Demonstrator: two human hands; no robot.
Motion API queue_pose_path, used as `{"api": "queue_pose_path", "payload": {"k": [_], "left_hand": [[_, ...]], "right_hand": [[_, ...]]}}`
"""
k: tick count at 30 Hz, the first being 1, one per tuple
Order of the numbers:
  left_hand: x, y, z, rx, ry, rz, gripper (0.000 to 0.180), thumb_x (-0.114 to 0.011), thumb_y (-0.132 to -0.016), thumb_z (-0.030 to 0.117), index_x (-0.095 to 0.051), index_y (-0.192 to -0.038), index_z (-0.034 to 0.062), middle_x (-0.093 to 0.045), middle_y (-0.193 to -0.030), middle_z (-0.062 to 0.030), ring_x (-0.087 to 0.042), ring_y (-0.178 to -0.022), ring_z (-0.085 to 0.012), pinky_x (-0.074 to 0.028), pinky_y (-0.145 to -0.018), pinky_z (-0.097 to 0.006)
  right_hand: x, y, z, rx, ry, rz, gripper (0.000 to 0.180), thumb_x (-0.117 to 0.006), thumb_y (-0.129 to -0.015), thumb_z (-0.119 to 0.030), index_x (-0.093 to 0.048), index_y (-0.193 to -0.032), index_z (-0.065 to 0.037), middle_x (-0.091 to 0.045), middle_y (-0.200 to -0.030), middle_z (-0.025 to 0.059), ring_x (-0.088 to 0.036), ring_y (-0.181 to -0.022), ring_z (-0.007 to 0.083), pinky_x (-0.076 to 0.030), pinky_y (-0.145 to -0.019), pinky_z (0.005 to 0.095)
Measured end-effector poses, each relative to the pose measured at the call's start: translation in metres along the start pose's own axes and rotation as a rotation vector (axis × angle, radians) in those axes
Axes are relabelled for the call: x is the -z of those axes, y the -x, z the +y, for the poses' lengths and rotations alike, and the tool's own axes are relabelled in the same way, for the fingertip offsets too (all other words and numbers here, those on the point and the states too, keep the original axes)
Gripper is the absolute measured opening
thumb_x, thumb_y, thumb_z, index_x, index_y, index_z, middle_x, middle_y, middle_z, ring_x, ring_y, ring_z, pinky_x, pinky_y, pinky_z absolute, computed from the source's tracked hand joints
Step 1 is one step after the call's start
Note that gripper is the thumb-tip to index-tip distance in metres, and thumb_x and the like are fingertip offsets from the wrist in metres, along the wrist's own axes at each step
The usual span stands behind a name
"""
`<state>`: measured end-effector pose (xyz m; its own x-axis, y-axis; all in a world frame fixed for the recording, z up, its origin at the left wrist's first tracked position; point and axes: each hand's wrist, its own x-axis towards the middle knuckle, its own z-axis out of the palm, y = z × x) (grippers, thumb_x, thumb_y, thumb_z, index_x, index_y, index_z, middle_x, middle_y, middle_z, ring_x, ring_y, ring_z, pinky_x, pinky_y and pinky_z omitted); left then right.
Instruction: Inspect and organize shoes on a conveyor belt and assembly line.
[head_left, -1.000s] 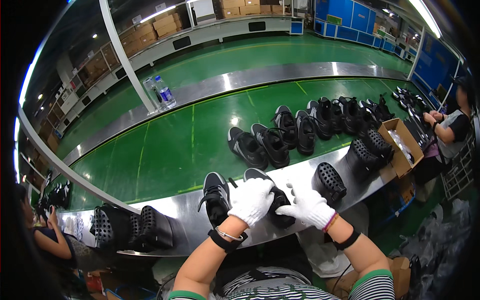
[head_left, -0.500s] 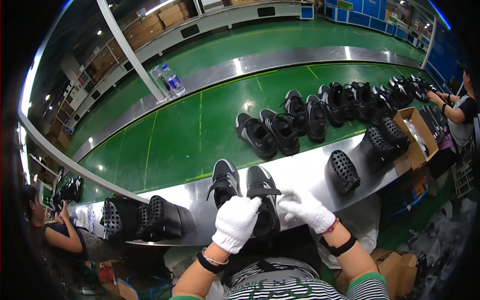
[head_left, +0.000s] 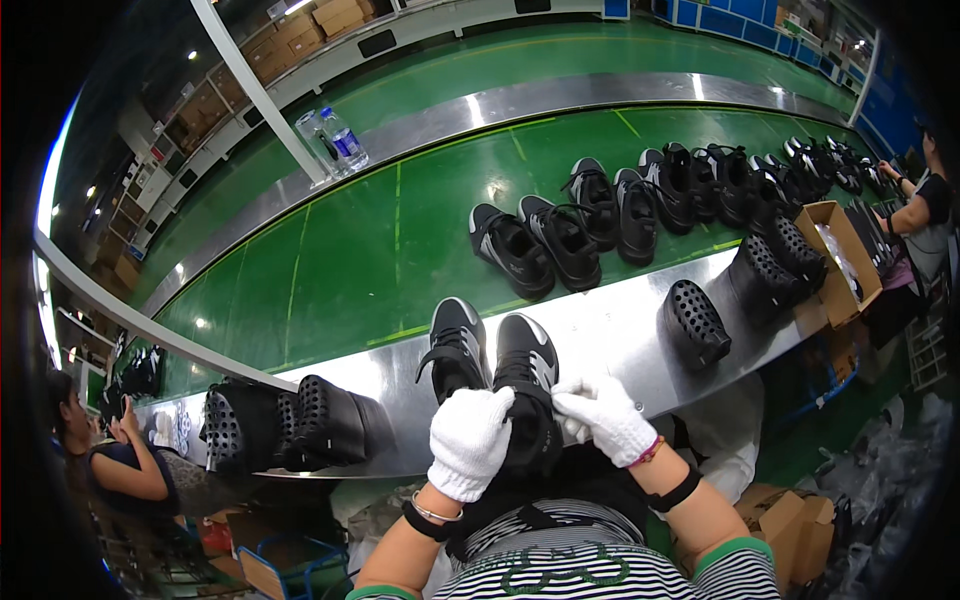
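Note:
A pair of black sneakers with grey toes stands before me on the metal ledge, toes pointing away. The right sneaker (head_left: 526,345) is between my hands, with a dark strap (head_left: 526,390) across its instep. My left hand (head_left: 470,442), in a white knit glove, is closed at the sneaker's left side by the strap; its fingertips are partly hidden. My gloved right hand (head_left: 606,420) pinches at the strap's right end. Close by on the left is the other sneaker (head_left: 456,342), with its own strap sticking out leftward.
Several finished-looking sneakers (head_left: 510,250) stand in a row on the green conveyor belt (head_left: 340,270). Black perforated shoe lasts (head_left: 697,325) rest on the metal ledge (head_left: 610,335) at both sides. An open cardboard box (head_left: 838,265) is at right. Other people work at both ends.
My right hand has moved left and closed its fingers at the strap's end. The strap is drawn back toward me, and the view has shifted slightly.

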<state>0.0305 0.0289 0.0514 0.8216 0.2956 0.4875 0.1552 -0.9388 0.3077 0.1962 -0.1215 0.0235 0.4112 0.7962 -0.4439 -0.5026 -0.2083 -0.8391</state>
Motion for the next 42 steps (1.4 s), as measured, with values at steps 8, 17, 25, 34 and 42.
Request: {"api": "queue_pose_path", "payload": {"k": [8,17,25,34,42], "left_hand": [[0.004,-0.007,0.004,-0.005,-0.025,-0.003,0.041,-0.075,-0.066,0.000,-0.069,-0.106,0.0080,-0.066,-0.082,-0.0084,-0.063,-0.078,-0.0310,-0.052,-0.070,-0.042],[-0.019,-0.022,0.012,-0.059,-0.040,0.095,0.009,-0.063,-0.084,0.009,-0.064,-0.093,0.0059,-0.059,-0.074,-0.0094,-0.062,-0.069,-0.0261,-0.051,-0.058,-0.040],[0.053,0.020,-0.011,-0.078,0.104,0.476,0.041,-0.074,-0.081,0.002,-0.066,-0.120,-0.0031,-0.068,-0.097,-0.0116,-0.068,-0.088,-0.0286,-0.054,-0.085,-0.041],[0.111,0.131,-0.106,0.730,-0.355,0.486,0.089,-0.087,-0.073,0.020,-0.045,-0.146,-0.0073,-0.053,-0.140,-0.0284,-0.052,-0.127,-0.0459,-0.043,-0.110,-0.053],[0.108,0.156,-0.117,0.701,-0.289,0.446,0.072,-0.076,-0.078,0.008,-0.049,-0.144,-0.0055,-0.058,-0.133,-0.0282,-0.056,-0.121,-0.0465,-0.047,-0.105,-0.053]], "right_hand": [[-0.007,0.021,-0.003,0.288,0.742,0.099,0.045,-0.080,-0.089,-0.029,-0.063,-0.121,-0.002,-0.071,-0.106,0.0137,-0.071,-0.088,0.0212,-0.058,-0.077,0.0334],[-0.032,-0.032,0.001,0.770,1.123,0.231,0.037,-0.067,-0.080,0.000,-0.065,-0.117,-0.002,-0.067,-0.108,0.0261,-0.065,-0.102,0.0474,-0.053,-0.089,0.0526],[-0.045,-0.010,-0.071,0.418,1.700,0.120,0.040,-0.071,-0.084,-0.007,-0.062,-0.123,-0.005,-0.067,-0.110,0.0205,-0.065,-0.105,0.0428,-0.055,-0.088,0.0469],[-0.257,-0.042,-0.015,0.915,0.970,-0.444,0.028,-0.073,-0.088,-0.020,-0.070,-0.113,-0.008,-0.068,-0.098,0.0186,-0.069,-0.089,0.0363,-0.056,-0.079,0.0465],[-0.330,-0.086,0.003,0.756,1.229,-0.513,0.031,-0.070,-0.082,-0.023,-0.068,-0.106,-0.003,-0.066,-0.097,0.0227,-0.069,-0.092,0.0423,-0.056,-0.080,0.0491]]}}
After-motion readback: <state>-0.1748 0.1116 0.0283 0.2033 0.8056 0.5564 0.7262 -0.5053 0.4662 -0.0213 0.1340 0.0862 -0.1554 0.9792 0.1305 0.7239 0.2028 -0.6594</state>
